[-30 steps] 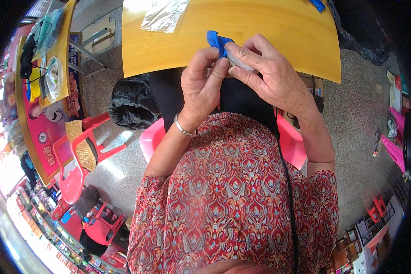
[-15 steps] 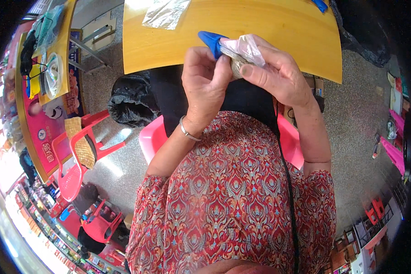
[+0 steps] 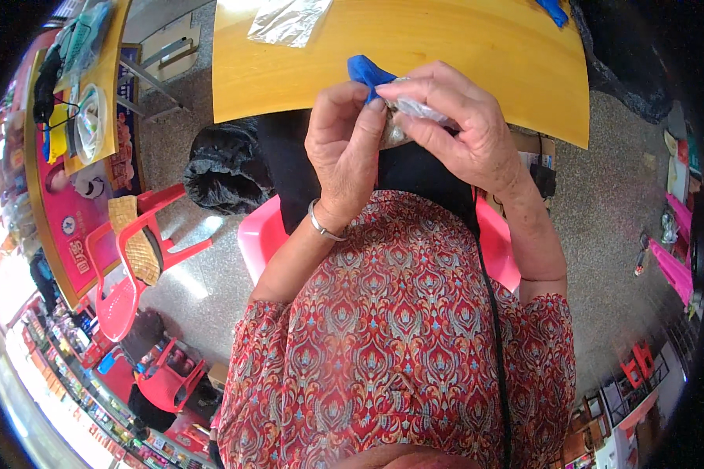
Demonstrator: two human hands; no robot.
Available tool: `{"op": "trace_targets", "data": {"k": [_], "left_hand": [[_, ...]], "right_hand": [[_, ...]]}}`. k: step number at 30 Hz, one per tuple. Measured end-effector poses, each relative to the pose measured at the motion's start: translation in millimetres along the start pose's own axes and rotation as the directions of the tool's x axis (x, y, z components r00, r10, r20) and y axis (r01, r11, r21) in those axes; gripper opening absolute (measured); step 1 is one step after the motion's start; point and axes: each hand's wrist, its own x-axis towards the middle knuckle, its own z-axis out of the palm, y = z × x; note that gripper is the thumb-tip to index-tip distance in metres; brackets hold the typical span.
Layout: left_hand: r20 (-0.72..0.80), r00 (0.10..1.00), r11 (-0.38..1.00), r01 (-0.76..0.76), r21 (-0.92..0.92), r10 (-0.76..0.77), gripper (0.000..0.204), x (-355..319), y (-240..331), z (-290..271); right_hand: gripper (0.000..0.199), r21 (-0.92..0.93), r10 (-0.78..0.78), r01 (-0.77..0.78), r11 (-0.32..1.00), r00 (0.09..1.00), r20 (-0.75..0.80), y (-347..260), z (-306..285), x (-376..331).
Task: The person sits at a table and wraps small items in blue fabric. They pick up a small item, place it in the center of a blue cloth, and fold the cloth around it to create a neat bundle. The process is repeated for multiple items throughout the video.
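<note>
Just over the near edge of the yellow table [image 3: 477, 47], both hands meet around one small bundle. My left hand [image 3: 343, 152], with a bangle on its wrist, pinches a piece of blue cloth [image 3: 368, 72] between thumb and forefinger. The cloth's folded tip sticks up past the fingers. My right hand [image 3: 475, 129] grips a small clear plastic bag [image 3: 421, 109] between thumb and fingers. Something greyish-brown shows below the fingertips, too covered to name. How the cloth and the bag join is hidden by the fingers.
A flat clear plastic bag [image 3: 289, 23] lies at the table's far left, and another blue piece [image 3: 553, 11] at its far right. A large black plastic bag [image 3: 626, 70] is beyond the right edge. Red chairs [image 3: 117, 305] and a side table [image 3: 94, 148] stand at left.
The right fingers have shifted and curled further over the plastic bag, covering more of it. The blue cloth tip has moved slightly right and points more upward.
</note>
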Motion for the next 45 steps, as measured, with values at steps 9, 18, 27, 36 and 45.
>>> {"op": "trace_targets", "data": {"k": [9, 18, 27, 36, 45], "left_hand": [[-0.088, 0.993, 0.996, 0.078, -0.032, -0.081, 0.015, 2, 10, 0], [0.073, 0.997, 0.999, 0.017, 0.043, -0.021, 0.012, 9, 15, -15], [-0.07, 0.997, 0.994, -0.021, 0.106, 0.029, 0.013, 1, 17, 0], [-0.05, 0.998, 0.989, -0.03, 0.143, 0.038, 0.014, -3, 13, -7], [-0.028, 0.997, 0.995, -0.074, 0.063, 0.076, 0.013, -3, 8, -6]], "right_hand": [[0.053, -0.111, -0.004, 0.004, 0.994, 1.0, 0.003, -12, 11, -7], [0.044, 0.007, -0.008, 0.008, 1.0, 0.998, 0.059, -6, 5, -2], [0.038, -0.086, -0.11, 0.103, 0.991, 0.991, -0.077, -8, 22, 2], [0.027, 0.176, 0.152, -0.148, 0.973, 0.988, -0.009, -6, 17, -3], [0.024, 0.476, 0.411, -0.333, 0.814, 0.909, -0.067, 0, 24, -7]]}}
